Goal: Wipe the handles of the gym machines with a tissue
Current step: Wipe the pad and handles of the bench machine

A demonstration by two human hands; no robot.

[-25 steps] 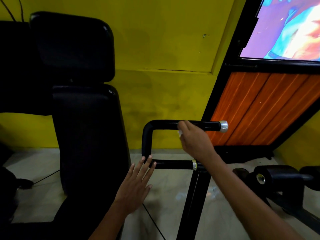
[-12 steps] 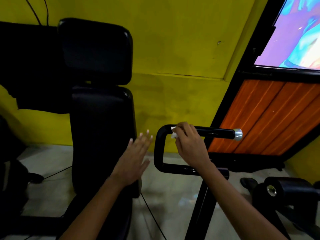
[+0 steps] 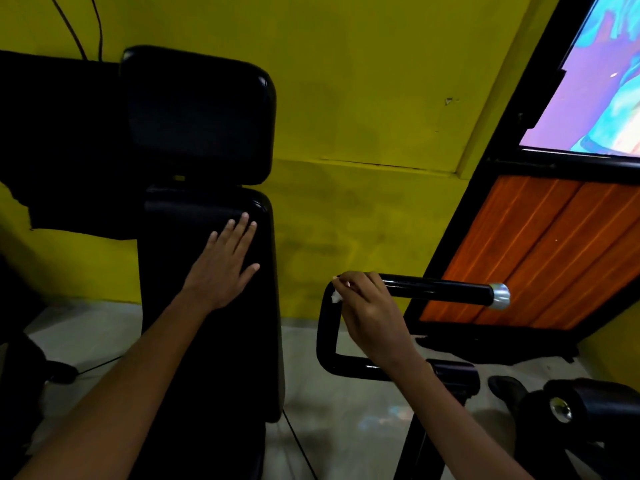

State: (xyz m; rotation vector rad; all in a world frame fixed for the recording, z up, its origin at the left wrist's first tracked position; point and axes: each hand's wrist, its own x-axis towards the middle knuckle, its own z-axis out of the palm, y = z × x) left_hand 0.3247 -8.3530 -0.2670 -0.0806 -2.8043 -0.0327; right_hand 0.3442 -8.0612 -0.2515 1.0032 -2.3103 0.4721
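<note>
Yellow wall [image 3: 363, 98]: fills the background, with two thin dark cables hung down at upper left.
Orange slatted panel [image 3: 540, 251]: framed in black, set at right beneath a brightly coloured screen [image 3: 595, 98].
Black padded seat back [image 3: 207, 306]: stood upright at centre-left, topped by a separate black headrest pad [image 3: 197, 112].
Pale floor [image 3: 329, 410]: crossed by a thin black cable.
Black tubular handle [image 3: 440, 289]: bent in a U, its upper bar run out to the right and finished with a silver end cap [image 3: 499, 296]; the lower bar is joined to a black upright post.
Left hand [image 3: 221, 268]: laid flat on the seat back, fingers [image 3: 242, 230] straight and spread, nothing held.
Right hand [image 3: 367, 306]: placed at the upper left bend of the handle, fingers curled over the bar.
White tissue [image 3: 336, 296]: pinched under the right fingers and pressed against the bend of the handle, only a small crumpled corner seen
</note>
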